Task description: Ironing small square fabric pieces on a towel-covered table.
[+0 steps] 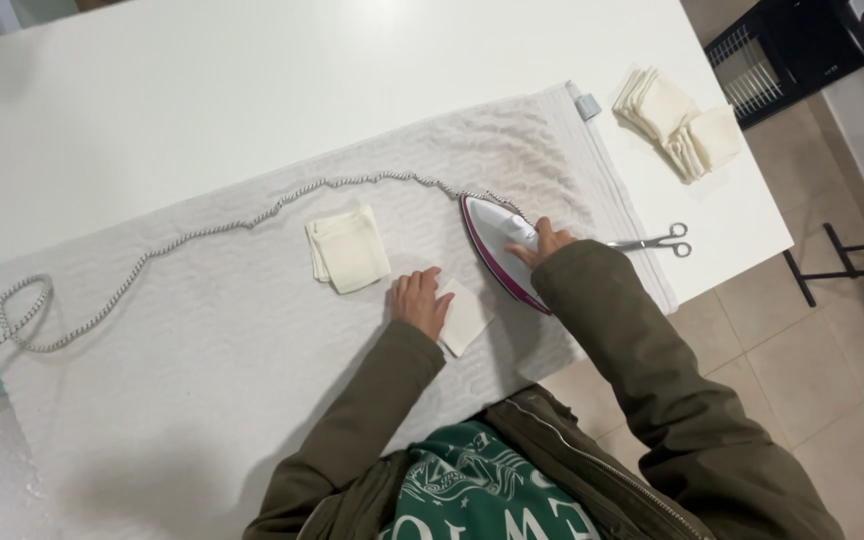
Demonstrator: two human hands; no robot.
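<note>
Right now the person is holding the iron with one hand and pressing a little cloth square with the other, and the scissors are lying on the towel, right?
Not quite. The right hand does grip the iron, and the left hand does press a cloth square. But the head view shows the scissors lying on the bare white table, just past the edge of the towel.

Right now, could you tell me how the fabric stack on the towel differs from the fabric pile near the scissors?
The fabric stack on the towel is squared up and neat; the pile near the scissors is fanned out and loose. The stack lies on the white towel, close to the left hand; the pile lies on the bare table, beyond the iron under the right hand. Both are cream squares.
</note>
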